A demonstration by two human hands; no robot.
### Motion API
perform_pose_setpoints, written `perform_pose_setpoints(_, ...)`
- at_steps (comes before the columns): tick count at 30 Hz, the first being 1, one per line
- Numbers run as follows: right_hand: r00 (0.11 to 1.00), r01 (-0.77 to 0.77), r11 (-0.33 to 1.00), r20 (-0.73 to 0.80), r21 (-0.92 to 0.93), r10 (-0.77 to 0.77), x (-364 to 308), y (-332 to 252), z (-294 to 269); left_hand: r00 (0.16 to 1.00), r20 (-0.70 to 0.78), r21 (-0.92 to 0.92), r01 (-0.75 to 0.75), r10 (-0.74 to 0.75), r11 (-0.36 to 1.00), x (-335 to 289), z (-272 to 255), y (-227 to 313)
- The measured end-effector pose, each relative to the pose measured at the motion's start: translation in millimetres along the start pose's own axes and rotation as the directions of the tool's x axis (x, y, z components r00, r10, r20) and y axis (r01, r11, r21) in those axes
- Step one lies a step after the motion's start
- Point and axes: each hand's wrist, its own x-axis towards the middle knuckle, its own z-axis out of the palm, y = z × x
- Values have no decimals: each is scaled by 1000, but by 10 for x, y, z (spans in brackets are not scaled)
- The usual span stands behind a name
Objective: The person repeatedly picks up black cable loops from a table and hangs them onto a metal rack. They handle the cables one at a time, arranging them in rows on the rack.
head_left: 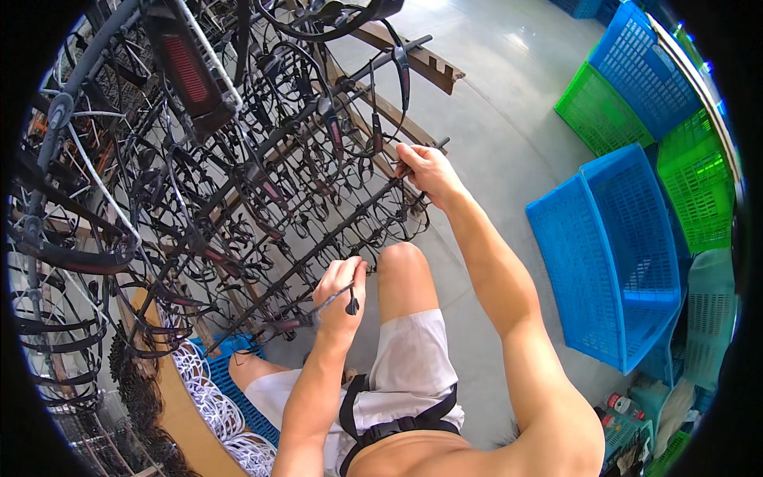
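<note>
My left hand (340, 288) is closed, its fingertips pinched near a long dark rod (318, 249). From its grip a thin black looped piece (352, 304) with a small dark end lies across the back of the hand and wrist. Farther off and to the right, my right hand (427, 172) is closed around the same rod near its far end, whose tip (442, 144) pokes out past the fingers. Many black looped pieces (266, 187), some with red inserts, hang from the rods to the left. What exactly lies under the right fingers is hidden.
A large blue crate (576, 266) stands on the grey floor at right, among green crates (608, 111) and more blue ones. Dense racks fill the left side, with wooden slats (413, 60) behind. Coiled white cords (218, 401) lie at lower left beside brown cardboard (179, 405).
</note>
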Motion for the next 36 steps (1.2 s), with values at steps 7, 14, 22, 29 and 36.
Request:
perform_pose_setpoints(7, 982, 78, 979, 153, 187, -107, -244, 173, -244, 1000, -4, -75, 13, -13, 997, 46, -24, -39)
perform_pose_setpoints(14, 965, 178, 940, 135, 292, -225, -566, 762, -417, 995, -99, -90, -22, 13, 996, 143, -27, -59)
perform_pose_setpoints(22, 963, 230, 955, -184, 185, -196, -681, 610, -75, 999, -38, -93, 27, -31, 995, 14, 3, -36)
perform_pose_setpoints(29, 654, 567, 582, -111, -583, -748, -1354, 141, 263, 992, 119, -164, -28, 48, 986, -182, -262, 372)
perform_pose_setpoints(36, 833, 319, 946, 459, 60, -310, -1995, 31, 241, 891, 415, -434, 15, 185, 901, -318, -350, 567)
